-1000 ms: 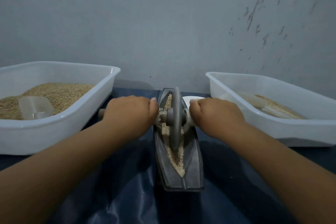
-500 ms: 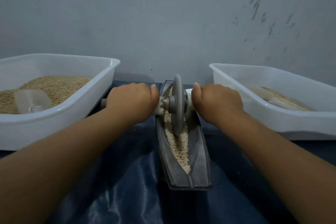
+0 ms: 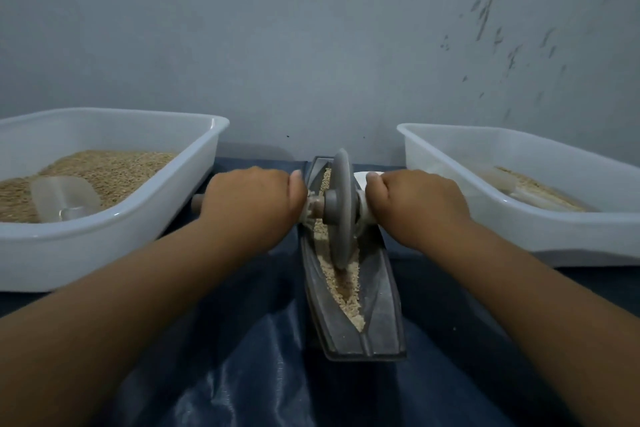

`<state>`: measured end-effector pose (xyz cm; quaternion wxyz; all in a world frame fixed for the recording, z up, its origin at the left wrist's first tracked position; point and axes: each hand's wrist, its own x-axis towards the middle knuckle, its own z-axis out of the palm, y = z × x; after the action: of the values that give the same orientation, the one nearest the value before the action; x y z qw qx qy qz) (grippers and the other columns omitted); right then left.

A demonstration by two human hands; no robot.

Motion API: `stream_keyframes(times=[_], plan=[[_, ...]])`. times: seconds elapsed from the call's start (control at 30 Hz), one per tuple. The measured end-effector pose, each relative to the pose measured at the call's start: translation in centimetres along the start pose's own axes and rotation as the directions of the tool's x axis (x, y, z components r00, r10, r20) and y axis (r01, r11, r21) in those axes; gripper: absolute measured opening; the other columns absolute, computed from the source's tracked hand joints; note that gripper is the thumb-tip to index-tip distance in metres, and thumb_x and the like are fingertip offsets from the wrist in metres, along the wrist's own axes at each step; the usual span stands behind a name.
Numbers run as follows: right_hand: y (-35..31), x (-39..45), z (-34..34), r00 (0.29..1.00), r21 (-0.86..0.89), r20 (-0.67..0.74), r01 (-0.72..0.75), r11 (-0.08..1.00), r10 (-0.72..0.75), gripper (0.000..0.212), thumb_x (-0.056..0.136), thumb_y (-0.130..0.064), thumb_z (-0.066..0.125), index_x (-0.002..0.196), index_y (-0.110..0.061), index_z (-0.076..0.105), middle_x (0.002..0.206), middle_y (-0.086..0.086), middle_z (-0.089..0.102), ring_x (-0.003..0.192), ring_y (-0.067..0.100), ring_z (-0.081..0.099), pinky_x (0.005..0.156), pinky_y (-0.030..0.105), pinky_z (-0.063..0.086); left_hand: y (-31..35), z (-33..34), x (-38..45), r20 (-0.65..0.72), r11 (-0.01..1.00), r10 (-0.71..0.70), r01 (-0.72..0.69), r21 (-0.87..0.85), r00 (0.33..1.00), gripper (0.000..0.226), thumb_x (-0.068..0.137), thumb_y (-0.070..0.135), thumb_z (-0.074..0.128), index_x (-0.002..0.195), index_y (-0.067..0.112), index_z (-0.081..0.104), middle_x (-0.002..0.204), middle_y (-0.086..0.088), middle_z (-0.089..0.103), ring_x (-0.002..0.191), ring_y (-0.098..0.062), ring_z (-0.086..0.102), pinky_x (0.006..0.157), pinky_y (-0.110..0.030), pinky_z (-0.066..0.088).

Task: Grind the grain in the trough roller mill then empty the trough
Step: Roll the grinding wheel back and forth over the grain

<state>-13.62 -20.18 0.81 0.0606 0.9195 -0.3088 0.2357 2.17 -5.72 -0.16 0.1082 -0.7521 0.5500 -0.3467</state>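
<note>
Grinding stage. Left hand (image 3: pixel 251 199) and right hand (image 3: pixel 415 206) each close their grip on an end of the axle of the wheel (image 3: pixel 341 208), which stands in the trough (image 3: pixel 384 305) between two tubs. Grain (image 3: pixel 346 288) lies along the groove, apparently part-crushed. Equal downward pressure should keep the wheel upright and centred.

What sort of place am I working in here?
Probably a makeshift grain-grinding bench: a dark blue plastic sheet beneath a grey trough roller mill, white plastic tubs of grain, and a scuffed grey wall.
</note>
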Motion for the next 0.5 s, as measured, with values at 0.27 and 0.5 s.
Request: stream_keyframes(times=[0.27,0.5], plan=[[0.2,-4.2,-4.0,0.998,0.101,0.03,0.043,0.994,-0.046,0.039,0.1,-0.031,0.034,0.063,-0.021,0.03,0.061,-0.002,0.042,0.06,0.019,0.047,0.051,0.03,0.037,-0.3,-4.3,-4.0,-0.027,0.98,0.032,-0.036,-0.196,0.999,0.013,0.096,0.025,0.018,0.099,0.018,0.029,0.07,0.003,0.037,0.063,-0.016,0.047,0.061,-0.032,0.049],[0.9,-1.4,-0.6,0.999,-0.024,-0.029,-0.025,0.999,0.024,0.054,0.099,-0.046,0.019,0.057,-0.024,0.045,0.062,-0.004,0.048,0.064,0.021,0.047,0.059,0.033,0.03,-0.5,-0.6,-1.0,-0.012,1.0,0.008,-0.008,0.005,1.0,0.037,0.092,0.023,0.04,0.126,0.009,0.031,0.093,-0.005,0.051,0.075,-0.023,0.052,0.059,-0.033,0.039]])
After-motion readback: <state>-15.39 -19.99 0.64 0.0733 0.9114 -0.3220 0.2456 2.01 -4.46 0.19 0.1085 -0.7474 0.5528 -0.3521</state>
